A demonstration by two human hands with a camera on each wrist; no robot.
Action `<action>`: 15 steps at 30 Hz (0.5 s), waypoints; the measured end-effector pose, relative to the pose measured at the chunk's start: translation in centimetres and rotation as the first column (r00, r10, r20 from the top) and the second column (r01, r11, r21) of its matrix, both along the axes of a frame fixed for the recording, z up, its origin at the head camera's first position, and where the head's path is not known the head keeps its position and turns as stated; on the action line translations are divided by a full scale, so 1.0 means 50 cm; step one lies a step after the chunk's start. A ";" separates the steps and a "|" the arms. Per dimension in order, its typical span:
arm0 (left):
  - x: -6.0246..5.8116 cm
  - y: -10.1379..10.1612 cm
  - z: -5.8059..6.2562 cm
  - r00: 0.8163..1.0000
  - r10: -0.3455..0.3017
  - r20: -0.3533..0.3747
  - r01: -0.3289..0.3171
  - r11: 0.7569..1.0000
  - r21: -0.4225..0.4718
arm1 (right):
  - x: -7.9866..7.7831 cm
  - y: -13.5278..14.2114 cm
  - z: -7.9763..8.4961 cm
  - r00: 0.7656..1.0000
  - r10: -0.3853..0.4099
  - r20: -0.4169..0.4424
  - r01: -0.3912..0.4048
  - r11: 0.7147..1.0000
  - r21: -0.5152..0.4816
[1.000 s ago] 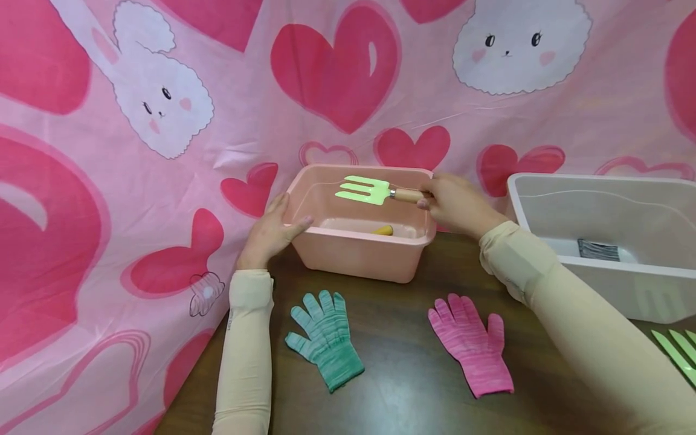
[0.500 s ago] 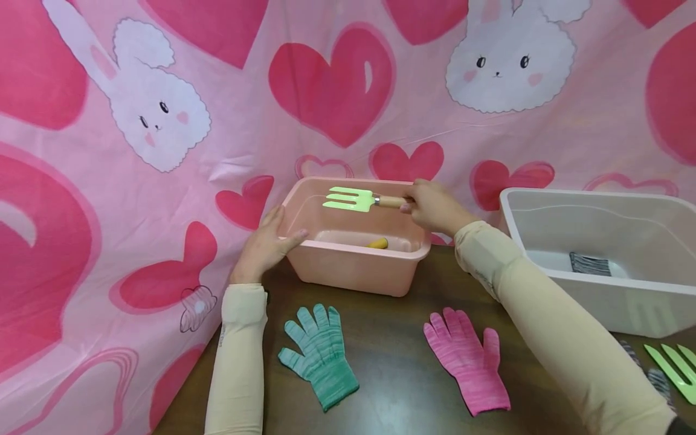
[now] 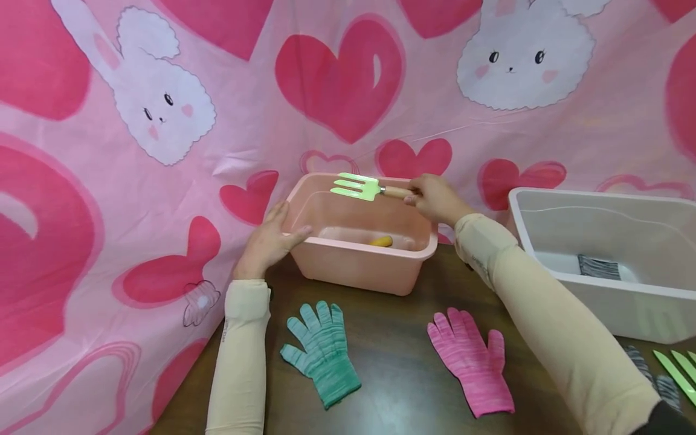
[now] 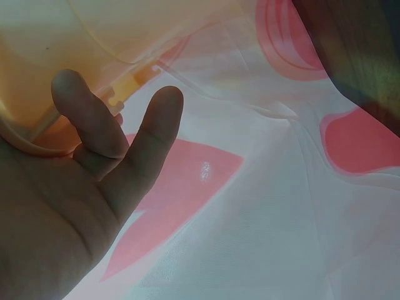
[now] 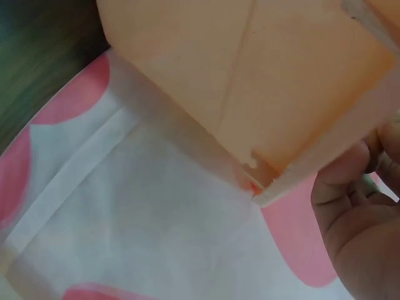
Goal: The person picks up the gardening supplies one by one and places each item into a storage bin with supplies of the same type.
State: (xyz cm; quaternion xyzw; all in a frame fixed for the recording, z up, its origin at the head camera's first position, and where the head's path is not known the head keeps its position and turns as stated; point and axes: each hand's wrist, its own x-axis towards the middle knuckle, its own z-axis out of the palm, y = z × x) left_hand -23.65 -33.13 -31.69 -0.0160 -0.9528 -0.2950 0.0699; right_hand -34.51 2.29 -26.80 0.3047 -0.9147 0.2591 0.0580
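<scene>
My right hand [image 3: 437,198] grips the wooden handle of a hand fork [image 3: 370,189] at the right end of a pink plastic bin [image 3: 353,266]. Its light-green tines point left, over the bin's back part. In the right wrist view, curled fingers [image 5: 347,172] show beside the bin's rim. My left hand [image 3: 265,244] rests at the bin's left end, thumb stretched along the front rim and fingers on the side. The left wrist view shows two loosely extended fingers [image 4: 153,134] beside the bin wall. Inside the bin lies a yellow, rounded object [image 3: 382,241], partly hidden by the front rim.
A green glove [image 3: 323,353] and a pink glove [image 3: 472,362] lie on the dark wooden table [image 3: 397,374]. At right stands a grey bin [image 3: 625,302] holding a grey striped item [image 3: 598,267]. Green tines [image 3: 674,371] and grey striped fabric [image 3: 667,389] lie nearby. A patterned pink cloth [image 3: 337,78] hangs behind.
The hand fork has shifted slightly left and up against the pink bin, still in my right hand. My left hand stays at the bin's left end. The head view has tilted a little.
</scene>
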 end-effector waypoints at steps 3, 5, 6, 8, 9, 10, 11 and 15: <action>-0.002 0.000 0.000 1.000 0.004 0.001 -0.004 1.000 0.005 | -0.011 -0.006 -0.004 1.000 0.004 -0.005 -0.004 1.000 0.013; -0.001 -0.001 0.000 1.000 0.008 0.002 -0.008 1.000 0.009 | -0.018 -0.012 -0.007 1.000 0.004 -0.006 -0.004 1.000 0.019; -0.001 -0.001 0.000 1.000 0.010 0.005 -0.010 1.000 0.013 | -0.022 -0.015 -0.008 1.000 0.005 -0.006 -0.005 1.000 0.027; 0.000 -0.001 -0.001 1.000 0.007 0.004 -0.008 1.000 0.013 | -0.030 -0.020 -0.012 1.000 0.008 -0.006 -0.007 0.999 0.039; 0.001 -0.001 -0.001 1.000 0.006 0.005 -0.006 1.000 0.012 | -0.034 -0.022 -0.014 1.000 0.012 -0.011 -0.011 0.999 0.043; 0.001 0.000 -0.001 1.000 0.005 0.005 -0.005 1.000 0.014 | -0.038 -0.023 -0.016 1.000 0.017 -0.012 -0.016 0.999 0.041; 0.000 0.001 -0.001 1.000 0.006 0.005 -0.006 1.000 0.014 | -0.042 -0.024 -0.018 1.000 0.021 -0.013 -0.020 0.999 0.037; 0.000 0.004 0.000 1.000 0.015 0.013 -0.015 1.000 0.012 | -0.058 -0.027 -0.029 0.999 0.040 -0.014 -0.040 0.999 0.017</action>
